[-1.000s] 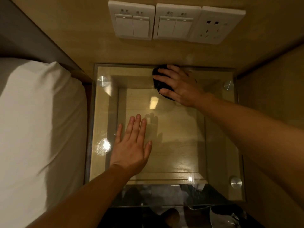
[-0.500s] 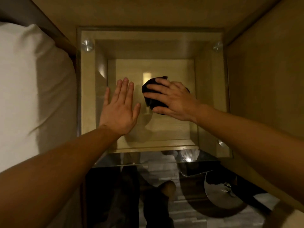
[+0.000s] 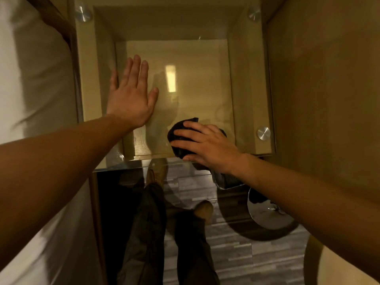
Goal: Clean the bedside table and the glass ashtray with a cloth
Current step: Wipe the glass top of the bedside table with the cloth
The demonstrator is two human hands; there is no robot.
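Both forearms are bare to the frame edge, with no sleeves, watch or rings showing. The left hand (image 3: 131,99) and right hand (image 3: 207,148) wear no gloves. Lower down, dark trousers (image 3: 148,233) and brown shoes (image 3: 203,209) are visible.

cloth (image 3: 181,130): black | bedside table (image 3: 246,79): tan wood, clear glass | bedding (image 3: 30,79): white | floor (image 3: 236,258): grey striped

The left hand (image 3: 131,97) lies flat on the bench (image 3: 250,83), on its left part. The right hand (image 3: 207,146) lies on a cloth (image 3: 178,136) at the near edge of the bench, to the right of the left hand and nearer the person. The bed (image 3: 37,83) is left of the left hand. A wall (image 3: 324,89) stands right of the right hand. The floor (image 3: 236,254) is below both hands.
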